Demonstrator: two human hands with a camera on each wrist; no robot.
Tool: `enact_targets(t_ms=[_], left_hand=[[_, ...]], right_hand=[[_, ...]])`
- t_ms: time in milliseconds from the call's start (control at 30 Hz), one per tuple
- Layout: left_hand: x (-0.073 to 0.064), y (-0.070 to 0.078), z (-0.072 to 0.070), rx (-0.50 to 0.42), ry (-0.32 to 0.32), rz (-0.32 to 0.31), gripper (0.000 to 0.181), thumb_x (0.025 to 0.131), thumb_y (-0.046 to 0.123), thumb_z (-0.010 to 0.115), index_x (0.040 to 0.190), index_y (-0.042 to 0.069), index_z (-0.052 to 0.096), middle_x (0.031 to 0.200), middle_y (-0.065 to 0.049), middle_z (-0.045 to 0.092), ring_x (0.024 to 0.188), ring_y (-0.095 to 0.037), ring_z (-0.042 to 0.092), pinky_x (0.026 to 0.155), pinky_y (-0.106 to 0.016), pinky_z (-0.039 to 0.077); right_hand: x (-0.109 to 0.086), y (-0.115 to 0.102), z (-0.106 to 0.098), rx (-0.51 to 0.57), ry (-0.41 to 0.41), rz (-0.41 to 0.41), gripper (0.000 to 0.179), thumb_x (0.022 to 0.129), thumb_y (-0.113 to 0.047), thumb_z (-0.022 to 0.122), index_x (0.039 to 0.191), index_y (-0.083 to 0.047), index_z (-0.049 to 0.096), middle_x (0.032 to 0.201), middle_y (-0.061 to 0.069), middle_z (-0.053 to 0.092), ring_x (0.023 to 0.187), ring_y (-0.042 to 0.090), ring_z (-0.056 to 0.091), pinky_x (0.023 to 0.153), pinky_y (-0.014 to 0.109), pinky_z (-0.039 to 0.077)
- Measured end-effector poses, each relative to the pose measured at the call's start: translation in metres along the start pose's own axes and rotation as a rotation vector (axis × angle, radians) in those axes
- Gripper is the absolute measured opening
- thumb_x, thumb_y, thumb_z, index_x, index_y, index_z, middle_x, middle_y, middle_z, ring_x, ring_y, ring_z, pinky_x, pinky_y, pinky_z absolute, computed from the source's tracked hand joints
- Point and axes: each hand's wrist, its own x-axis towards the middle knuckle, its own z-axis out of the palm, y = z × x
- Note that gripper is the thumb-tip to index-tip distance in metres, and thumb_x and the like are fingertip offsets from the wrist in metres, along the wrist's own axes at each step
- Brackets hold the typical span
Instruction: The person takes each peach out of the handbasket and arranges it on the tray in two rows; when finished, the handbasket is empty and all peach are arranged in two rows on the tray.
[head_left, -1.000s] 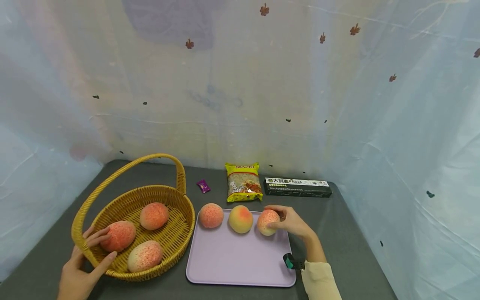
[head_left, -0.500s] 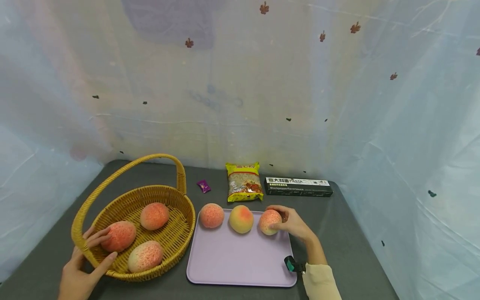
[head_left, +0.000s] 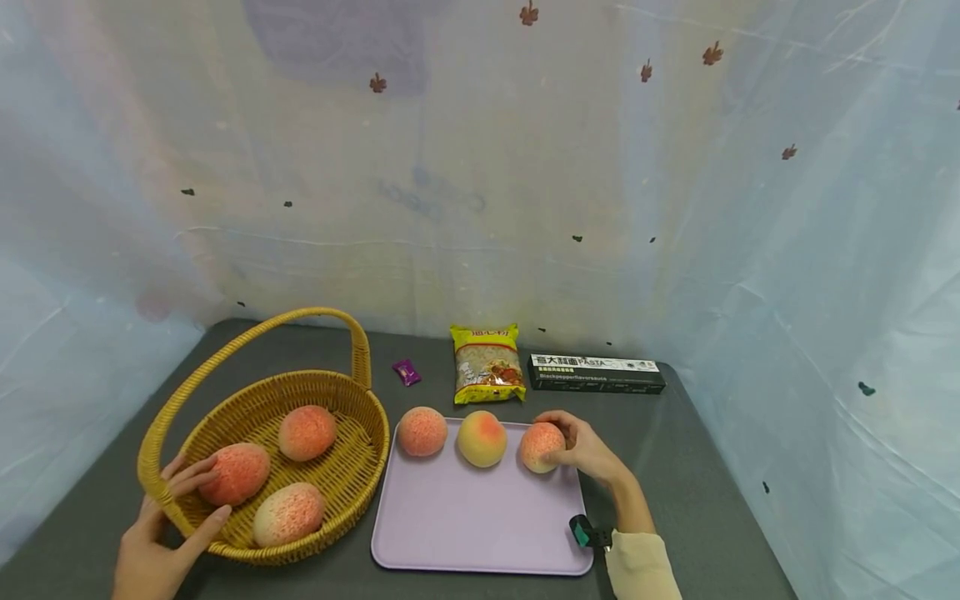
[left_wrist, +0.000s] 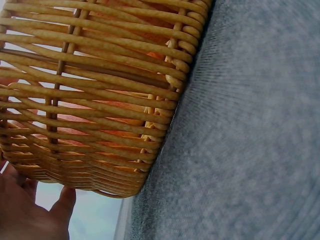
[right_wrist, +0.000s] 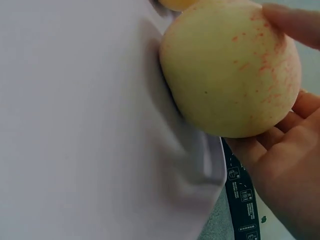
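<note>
With its fingers curled round a pink-and-cream peach [head_left: 542, 447], my right hand [head_left: 590, 452] holds it at the far right corner of a lilac tray [head_left: 480, 521]. In the right wrist view this peach [right_wrist: 230, 70] sits low over the tray's rim, thumb on one side and fingers on the other. A yellow peach [head_left: 482, 439] and a pink peach [head_left: 422, 432] lie along the tray's far edge. My left hand [head_left: 157, 546] grips the left end of a woven basket [head_left: 352, 467], fingers over the rim beside a red peach [head_left: 238, 473]. Two more peaches lie in the basket.
Behind the tray lie a yellow food packet [head_left: 489, 367] and a long black pasta box [head_left: 596, 375]. A small purple wrapped sweet [head_left: 407, 372] is between basket and packet. The basket's tall handle [head_left: 225, 358] arches above it. Pale curtains surround the dark table.
My right hand has shifted slightly to the right with the peach, widening the gap to the yellow peach. The left hand and basket have stayed nearly still.
</note>
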Motion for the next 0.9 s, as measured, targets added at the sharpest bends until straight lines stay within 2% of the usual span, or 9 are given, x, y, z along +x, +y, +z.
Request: enact_targets(t_ms=[400,533,667,767,900], left_hand=[[0.000,0.001,0.000,-0.002,-0.008,0.019,0.046,0.089,-0.002,0.073,0.133,0.000,0.059,0.144,0.002,0.052,0.146,-0.003,0.020,0.100,0.000,0.026],[0.001,0.002,-0.001,-0.017,-0.008,0.023,0.048,0.087,-0.005,0.073,0.132,-0.001,0.059,0.144,0.002,0.052,0.146,-0.005,0.021,0.102,-0.001,0.025],[0.001,0.001,-0.001,-0.018,-0.007,0.025,0.046,0.087,-0.005,0.073,0.131,-0.001,0.060,0.144,0.002,0.053,0.146,-0.005,0.021,0.102,-0.001,0.026],[0.001,0.001,-0.002,-0.017,-0.009,0.030,0.045,0.088,-0.004,0.074,0.131,-0.001,0.060,0.143,0.000,0.054,0.146,-0.004,0.021,0.101,0.000,0.025],[0.001,0.001,-0.001,-0.031,-0.013,0.035,0.047,0.087,-0.006,0.073,0.132,-0.002,0.060,0.144,0.000,0.053,0.146,-0.005,0.021,0.102,-0.002,0.025]], right_hand=[[0.001,-0.002,0.001,0.034,0.013,-0.012,0.059,0.084,-0.007,0.075,0.136,0.003,0.050,0.132,0.021,0.056,0.116,0.025,0.057,0.098,0.026,0.048],[0.002,-0.007,0.000,0.027,0.015,-0.036,0.057,0.087,-0.005,0.073,0.137,0.007,0.048,0.134,0.028,0.053,0.121,0.031,0.054,0.102,0.025,0.045],[0.003,-0.013,-0.001,0.027,0.020,-0.056,0.057,0.090,-0.005,0.070,0.139,0.009,0.045,0.138,0.035,0.046,0.130,0.042,0.048,0.114,0.043,0.038],[0.006,-0.019,-0.003,0.032,0.028,-0.079,0.055,0.092,-0.002,0.068,0.140,0.008,0.044,0.139,0.037,0.045,0.133,0.047,0.043,0.115,0.057,0.030],[0.010,-0.030,-0.005,0.042,0.050,-0.096,0.055,0.092,-0.002,0.069,0.141,0.003,0.046,0.140,0.030,0.049,0.135,0.044,0.043,0.115,0.054,0.031]])
